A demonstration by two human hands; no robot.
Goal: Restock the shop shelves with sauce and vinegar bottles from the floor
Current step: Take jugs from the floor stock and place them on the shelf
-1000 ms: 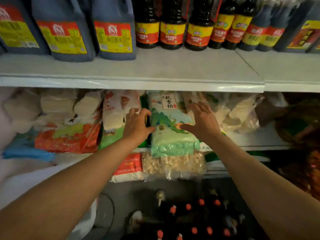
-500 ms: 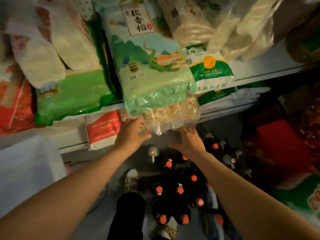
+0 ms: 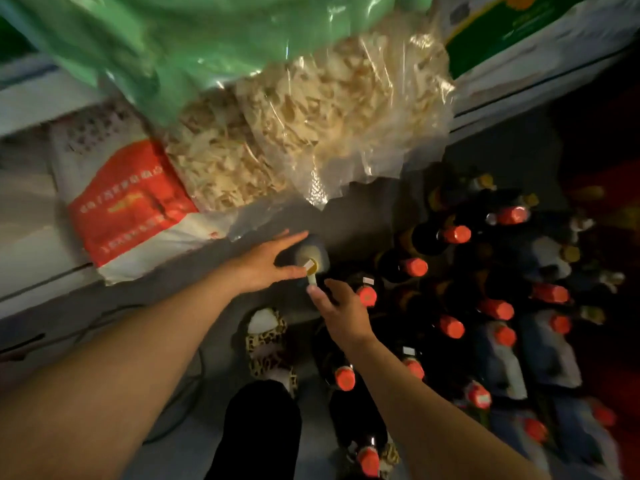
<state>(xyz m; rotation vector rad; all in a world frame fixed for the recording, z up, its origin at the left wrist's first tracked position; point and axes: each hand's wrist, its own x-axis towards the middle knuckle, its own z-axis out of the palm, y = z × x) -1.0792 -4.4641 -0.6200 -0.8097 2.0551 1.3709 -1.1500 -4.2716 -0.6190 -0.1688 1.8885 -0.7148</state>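
Shelf edge [image 3: 41, 98] overhead, crowded: green bag [image 3: 180, 46] on top, clear bags of pale dried strips [image 3: 304, 133] sagging over the lip, a red-and-white sack [image 3: 128, 202] jutting out beside them, so the low shelves look full of dry goods and the bottles probably belong higher up. Grey floor [image 3: 194, 427] below, right half packed with dark bottles [image 3: 450, 306], red caps up, standing close together, likely set down as a batch for shelving. Person bent over them, dark trouser leg [image 3: 263, 427] and leopard-print slipper [image 3: 270, 344] at the cluster's near edge. Both bare arms reach down to one pale bottle [image 3: 317, 252] with a yellowish cap [image 3: 311, 266], at the cluster's left corner nearest the shelf, the easiest to reach. Left hand [image 3: 266, 265] spread wide, fingers straight, thumb beside the cap, fingers arcing round the bottle's shoulder, at it but not yet closed. Right hand [image 3: 341, 310] just below the cap, fingers loosely extended; whether a fingertip touches the neck, cannot tell. Judged: start of a pick-up, nothing lifted yet
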